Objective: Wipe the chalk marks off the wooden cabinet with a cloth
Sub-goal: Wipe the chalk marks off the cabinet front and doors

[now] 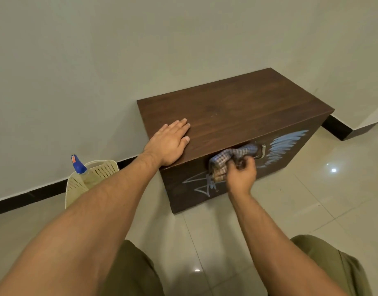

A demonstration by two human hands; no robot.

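A low dark wooden cabinet stands on the tiled floor against the wall. Its front face carries blue-white chalk marks: feather-like strokes on the right and thin scribbled lines on the lower left. My left hand lies flat, fingers apart, on the near left corner of the cabinet's top. My right hand grips a crumpled checked cloth and presses it against the upper middle of the front face, beside a metal handle.
A cream perforated plastic basket stands on the floor left of the cabinet, with a blue-capped spray bottle in it. A black skirting strip runs along the wall. My knees in olive shorts are at the bottom.
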